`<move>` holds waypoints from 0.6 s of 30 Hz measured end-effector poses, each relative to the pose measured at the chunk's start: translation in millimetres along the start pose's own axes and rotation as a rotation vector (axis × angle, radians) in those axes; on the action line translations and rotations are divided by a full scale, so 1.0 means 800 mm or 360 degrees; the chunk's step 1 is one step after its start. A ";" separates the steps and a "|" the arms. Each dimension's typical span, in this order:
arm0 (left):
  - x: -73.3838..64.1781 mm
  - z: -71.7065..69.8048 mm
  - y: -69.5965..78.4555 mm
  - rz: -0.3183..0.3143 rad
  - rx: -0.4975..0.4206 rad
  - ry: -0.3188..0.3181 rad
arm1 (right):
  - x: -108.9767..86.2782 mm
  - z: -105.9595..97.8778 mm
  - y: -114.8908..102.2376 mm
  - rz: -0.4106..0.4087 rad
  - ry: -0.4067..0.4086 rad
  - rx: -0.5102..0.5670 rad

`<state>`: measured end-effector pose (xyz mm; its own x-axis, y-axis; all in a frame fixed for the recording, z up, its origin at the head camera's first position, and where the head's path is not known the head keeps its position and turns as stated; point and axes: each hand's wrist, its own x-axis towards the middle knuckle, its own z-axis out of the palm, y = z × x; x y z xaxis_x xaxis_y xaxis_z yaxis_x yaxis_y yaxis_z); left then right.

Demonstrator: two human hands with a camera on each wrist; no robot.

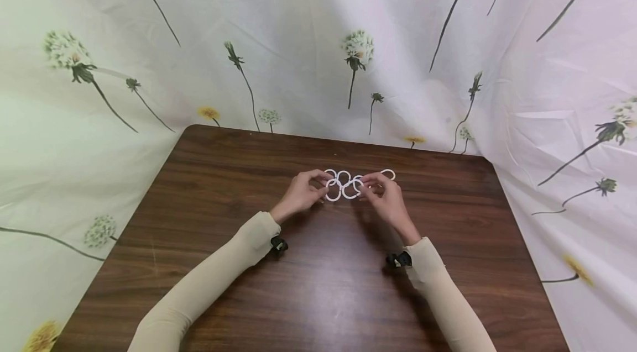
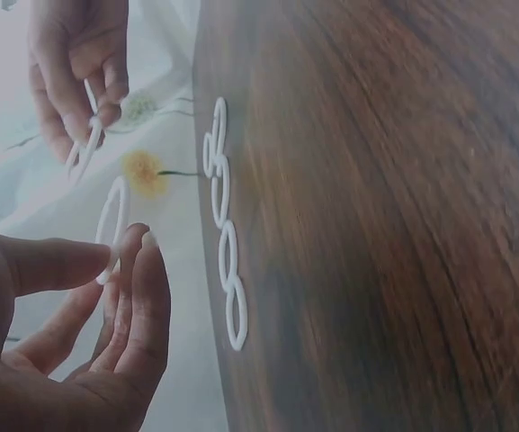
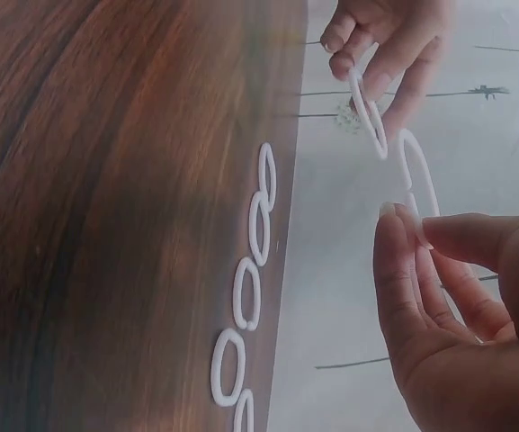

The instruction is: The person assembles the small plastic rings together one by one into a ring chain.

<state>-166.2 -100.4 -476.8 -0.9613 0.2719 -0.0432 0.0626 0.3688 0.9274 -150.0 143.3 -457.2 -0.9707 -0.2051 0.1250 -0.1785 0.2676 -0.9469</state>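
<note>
In the head view my left hand (image 1: 303, 193) pinches a white ring (image 1: 333, 200) between thumb and fingers, held above the table. Facing it, my right hand (image 1: 387, 201) pinches another white ring (image 1: 350, 198), which has a small split visible in the right wrist view. The two held rings are close together; in the right wrist view a gap separates them. More white shows behind the right fingers, but whether it is a second ring cannot be told. Several similar white rings (image 2: 228, 252) lie in a row on the table beyond the hands, partly hidden in the head view.
The brown wooden table (image 1: 239, 297) has a rounded back-left corner. A white curtain (image 1: 298, 81) with dandelion prints hangs behind it and on both sides. Each wrist wears a small black camera (image 1: 280, 245).
</note>
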 end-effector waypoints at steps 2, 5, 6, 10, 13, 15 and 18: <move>-0.002 0.002 0.002 0.0010 -0.0020 -0.0009 | 0.003 0.003 0.012 -0.0014 0.0011 0.0027; -0.002 0.005 0.002 0.0020 -0.0023 -0.0006 | 0.006 0.007 0.023 -0.0036 0.0028 0.0050; -0.003 0.006 0.002 0.0021 -0.0023 -0.0005 | 0.007 0.008 0.024 -0.0037 0.0031 0.0051; -0.004 0.009 0.004 -0.0006 -0.0039 -0.0011 | 0.007 0.011 0.023 -0.0043 0.0030 0.0084; -0.005 0.010 0.005 -0.0014 -0.0085 -0.0024 | 0.007 0.012 0.023 -0.0043 0.0029 0.0096; -0.006 0.011 0.006 -0.0007 -0.0121 -0.0035 | 0.007 0.012 0.021 -0.0039 0.0027 0.0094; -0.007 0.011 0.008 0.0001 -0.0134 -0.0040 | 0.006 0.013 0.019 -0.0039 0.0019 0.0102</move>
<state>-158.3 -91.7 -473.9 -0.9543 0.2946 -0.0506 0.0397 0.2928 0.9554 -155.7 136.4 -474.3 -0.9681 -0.1995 0.1518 -0.1922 0.2018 -0.9604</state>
